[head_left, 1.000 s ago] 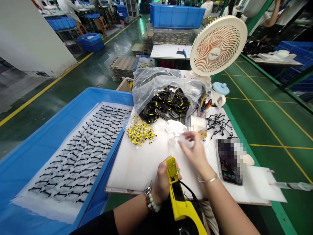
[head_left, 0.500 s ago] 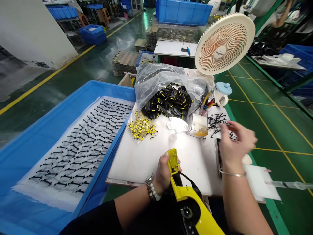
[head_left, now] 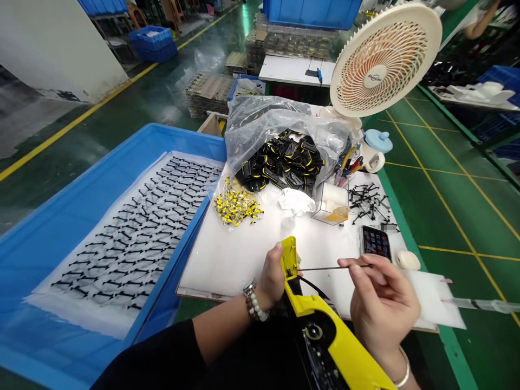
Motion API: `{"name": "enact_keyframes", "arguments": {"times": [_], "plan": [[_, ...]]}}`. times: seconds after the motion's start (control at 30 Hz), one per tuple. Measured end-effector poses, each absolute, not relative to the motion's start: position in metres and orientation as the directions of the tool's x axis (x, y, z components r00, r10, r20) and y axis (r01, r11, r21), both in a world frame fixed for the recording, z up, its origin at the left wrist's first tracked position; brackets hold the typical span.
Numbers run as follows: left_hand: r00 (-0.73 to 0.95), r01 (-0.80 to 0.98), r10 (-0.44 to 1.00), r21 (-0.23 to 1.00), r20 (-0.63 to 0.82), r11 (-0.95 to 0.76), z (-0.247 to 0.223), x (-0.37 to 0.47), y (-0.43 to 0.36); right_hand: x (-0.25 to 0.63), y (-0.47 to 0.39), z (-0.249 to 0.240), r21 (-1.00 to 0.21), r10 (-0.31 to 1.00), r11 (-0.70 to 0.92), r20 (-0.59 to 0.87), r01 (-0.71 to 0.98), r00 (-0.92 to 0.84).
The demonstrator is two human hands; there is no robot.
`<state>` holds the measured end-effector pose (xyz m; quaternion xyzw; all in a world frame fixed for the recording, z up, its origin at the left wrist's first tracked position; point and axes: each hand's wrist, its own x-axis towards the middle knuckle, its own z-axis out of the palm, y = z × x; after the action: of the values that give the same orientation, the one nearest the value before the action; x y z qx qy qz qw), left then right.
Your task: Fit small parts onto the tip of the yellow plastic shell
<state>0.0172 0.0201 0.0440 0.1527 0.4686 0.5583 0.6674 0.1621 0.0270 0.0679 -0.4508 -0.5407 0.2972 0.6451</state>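
Yellow housing [head_left: 352, 348] stays in the left grip [head_left: 273, 277] while the right grip [head_left: 384, 303] now pinches a thin rod [head_left: 320, 268].

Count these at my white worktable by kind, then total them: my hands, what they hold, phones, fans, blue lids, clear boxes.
Bare hands, left hand and right hand: 2
Long yellow plastic housing: 1
Thin dark straight rod: 1
Rectangular dark-screened phone: 1
Round cream plastic fan: 1
Round light-blue lid: 1
Clear boxy plastic container: 1
Total: 8

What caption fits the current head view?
Left hand holds a curved yellow plastic housing; right hand holds a thin straight dark rod pointing at it.
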Motion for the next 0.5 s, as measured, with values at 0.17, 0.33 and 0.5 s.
{"name": "enact_keyframes", "arguments": {"times": [0.17,0.33,0.5], "plan": [[-0.073,-0.6,0.886,0.73,-0.458,0.328,0.045,0.017,0.018,0.16,0.028,0.068,-0.898,0.874,0.423,0.44,0.122,0.208],[-0.064,-0.619,0.869,0.703,-0.49,0.35,0.043,0.018,0.019,0.16,0.026,0.067,-0.901,0.876,0.397,0.429,0.175,0.219],[-0.069,-0.618,0.897,0.724,-0.436,0.304,0.044,0.016,0.01,0.165,0.036,0.075,-0.879,0.84,0.435,0.475,0.196,0.263]]}}
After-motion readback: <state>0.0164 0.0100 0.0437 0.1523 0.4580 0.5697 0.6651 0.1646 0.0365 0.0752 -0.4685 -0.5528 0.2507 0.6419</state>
